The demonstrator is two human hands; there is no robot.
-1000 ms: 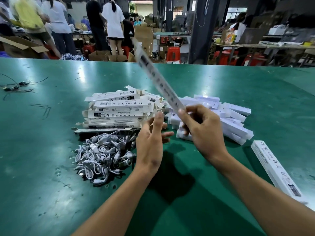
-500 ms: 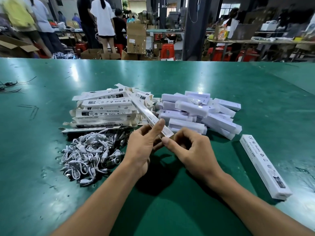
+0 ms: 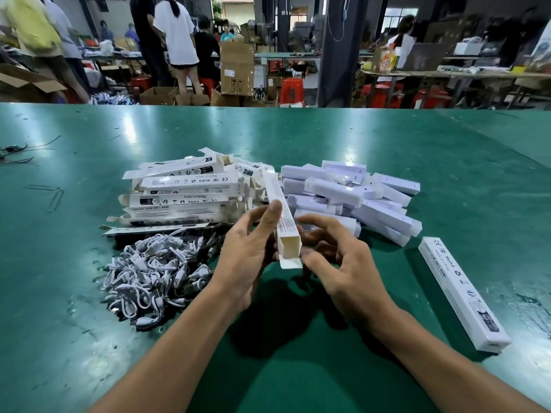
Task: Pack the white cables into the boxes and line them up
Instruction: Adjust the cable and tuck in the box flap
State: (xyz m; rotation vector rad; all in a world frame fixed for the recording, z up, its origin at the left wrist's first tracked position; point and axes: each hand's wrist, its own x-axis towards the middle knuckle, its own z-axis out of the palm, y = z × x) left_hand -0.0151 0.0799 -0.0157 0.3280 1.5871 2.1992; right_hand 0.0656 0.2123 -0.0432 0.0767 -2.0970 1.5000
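- Left grip (image 3: 250,260): fingers and thumb curled round the near half of one long white carton, the held box (image 3: 285,220). The box points away from the person. Its near end is open, the flap hangs down, and only bare card shows inside.
- Right grip (image 3: 343,263): fingers spread and loosely curled, holding nothing. The thumb tip is just beside the open flap; I cannot tell whether it touches.
- White cables (image 3: 155,272): a loose heap on the green counter (image 3: 74,338), left of the left grip and near it. None is in either grip or in the held box.
- Handling, cables (judgement): light and limp, each bundled into a small loop, and likely to snag on its neighbours. Pinch one bundle at its bound middle so it lifts alone.
- Handling, box (judgement): thin card, light and easily crushed. Hold it by the narrow edges near the mouth and keep the opening square.
- Flat boxes (image 3: 179,201): stacked beyond the left grip, folded flat with end flaps loose.
- White wrapped bars (image 3: 351,198): piled beyond the right grip; contents unclear.
- Closed box (image 3: 462,293): lies alone, right of the right grip and well apart from it; contents hidden.
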